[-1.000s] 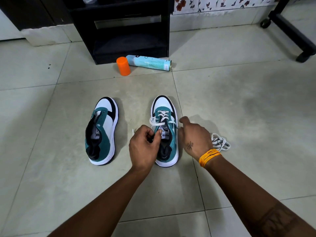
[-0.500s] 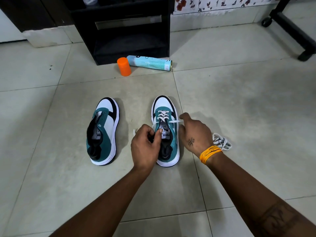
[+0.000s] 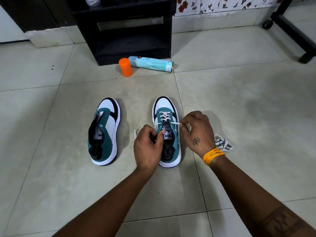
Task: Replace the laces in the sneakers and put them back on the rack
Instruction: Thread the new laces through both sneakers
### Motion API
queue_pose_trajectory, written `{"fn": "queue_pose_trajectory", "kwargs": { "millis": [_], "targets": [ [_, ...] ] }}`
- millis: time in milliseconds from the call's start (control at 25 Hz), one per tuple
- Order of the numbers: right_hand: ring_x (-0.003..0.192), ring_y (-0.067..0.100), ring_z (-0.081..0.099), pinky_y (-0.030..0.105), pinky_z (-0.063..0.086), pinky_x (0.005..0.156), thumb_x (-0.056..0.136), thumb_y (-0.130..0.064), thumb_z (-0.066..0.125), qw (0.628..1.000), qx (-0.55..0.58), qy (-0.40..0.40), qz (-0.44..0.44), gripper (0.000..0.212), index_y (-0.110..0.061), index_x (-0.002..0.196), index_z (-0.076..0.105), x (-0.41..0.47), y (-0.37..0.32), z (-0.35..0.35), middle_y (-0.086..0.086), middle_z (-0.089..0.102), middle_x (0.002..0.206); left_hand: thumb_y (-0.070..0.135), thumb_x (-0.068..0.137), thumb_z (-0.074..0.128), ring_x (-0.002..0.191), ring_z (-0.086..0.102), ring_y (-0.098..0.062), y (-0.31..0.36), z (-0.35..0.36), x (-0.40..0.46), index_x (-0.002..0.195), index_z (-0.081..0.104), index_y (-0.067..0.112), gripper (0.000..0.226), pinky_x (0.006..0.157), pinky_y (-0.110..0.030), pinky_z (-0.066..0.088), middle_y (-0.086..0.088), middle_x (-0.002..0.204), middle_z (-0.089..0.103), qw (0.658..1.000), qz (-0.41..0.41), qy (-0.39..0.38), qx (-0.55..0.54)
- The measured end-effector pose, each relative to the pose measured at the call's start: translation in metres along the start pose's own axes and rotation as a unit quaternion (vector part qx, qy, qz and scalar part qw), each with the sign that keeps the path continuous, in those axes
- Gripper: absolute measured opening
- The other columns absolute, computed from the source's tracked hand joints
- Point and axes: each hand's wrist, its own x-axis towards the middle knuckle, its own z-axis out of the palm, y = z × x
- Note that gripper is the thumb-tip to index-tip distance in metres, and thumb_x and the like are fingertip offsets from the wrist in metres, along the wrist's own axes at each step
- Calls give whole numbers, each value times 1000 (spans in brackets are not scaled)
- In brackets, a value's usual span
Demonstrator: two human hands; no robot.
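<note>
The scene was dimly and evenly lit, with soft light that seemed to fall from above and the left. The pale floor (image 3: 239,103) showed a faint sheen but no hard glare. Both sneakers, the left sneaker (image 3: 104,132) and the right sneaker (image 3: 168,134), cast soft shadows to their right. The rack (image 3: 130,31) was nearly black, its inside lost in darkness. Focus was sharp at the centre. Tile lines bowed toward the edges from the wide lens, and the forearms looked stretched near the bottom.

Single head view, close above, looks forward and down at the floor (image 3: 239,117) (rack (image 3: 133,31) beyond).
</note>
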Motion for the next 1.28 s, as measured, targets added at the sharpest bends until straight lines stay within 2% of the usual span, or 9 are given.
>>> {"fn": "queue_pose_trajectory", "kwargs": {
  "millis": [160, 320, 400, 560, 840, 1000, 1120, 1200, 1280],
  "targets": [
    [77, 4, 68, 25, 54, 74, 86, -15, 72, 984, 155, 3, 87, 9, -23, 87, 77, -1, -13, -12, -13, 74, 79, 33, 95, 70, 75, 56, -13, 8, -3, 3, 92, 60, 19, 18, 64, -39, 51, 8, 91, 58, 998, 68, 6, 12],
    [67, 3, 68, 23, 53, 72, 86, -14, 74, 958, 262, -10, 119, 11, -23, 83, 78, 1, -33, -29, -12, 74, 72, 29, 93, 66, 84, 61, -14, 34, -4, 20, 112, 67, 22, 20, 65, -31, 50, 6, 108, 58, 980, 175, -35, 89],
    [65, 5, 67, 23, 53, 71, 86, -11, 74, 948, 298, -15, 111, 13, -22, 82, 78, 2, -45, -39, -9, 74, 72, 29, 90, 63, 84, 63, -20, 49, -1, 31, 106, 67, 23, 18, 63, -34, 51, 5, 101, 60, 966, 198, -83, 144],
    [76, 17, 73, 30, 58, 75, 88, -10, 74, 939, 334, -29, 83, 12, -21, 86, 78, 2, -60, -47, -4, 76, 77, 21, 84, 58, 71, 58, -19, 61, 0, 42, 89, 70, 18, 13, 62, -41, 49, 5, 78, 63, 972, 182, -103, 105],
    [77, 21, 72, 37, 59, 77, 100, -10, 58, 923, 353, -64, 136, 20, -20, 107, 73, 6, -47, -42, 2, 75, 78, 9, 83, 71, 73, 70, -11, 67, -22, 56, 90, 81, 19, 15, 70, -37, 56, 6, 79, 75, 985, 150, -85, 12],
    [63, 21, 58, 32, 49, 58, 101, -12, 59, 913, 374, -129, 99, 13, -15, 100, 72, 12, -56, -40, 21, 68, 77, 10, 86, 77, 72, 70, -12, 78, -30, 56, 88, 80, 16, 7, 70, -35, 57, 4, 78, 74, 983, 131, -113, -62],
    [60, 16, 61, 29, 50, 58, 98, -22, 65, 936, 321, -76, 121, 16, -18, 85, 72, 13, -46, -32, 6, 70, 71, 3, 85, 77, 71, 72, -14, 79, -30, 61, 84, 79, 18, 15, 71, -39, 61, 4, 76, 75, 980, 100, -119, -121],
    [63, 15, 64, 38, 56, 65, 93, -27, 64, 953, 264, -49, 138, 12, -26, 85, 73, 11, -34, -28, -2, 72, 72, 2, 84, 79, 69, 72, -16, 76, -30, 64, 81, 78, 20, 19, 70, -44, 61, 3, 74, 75, 978, 94, -124, -139],
    [59, 11, 59, 35, 54, 63, 94, -22, 64, 949, 287, -59, 121, 12, -31, 93, 72, 10, -36, -28, -2, 69, 69, 2, 85, 79, 68, 71, -17, 73, -30, 66, 83, 78, 17, 15, 69, -45, 61, 1, 74, 76, 975, 87, -138, -152]
  ]
}}
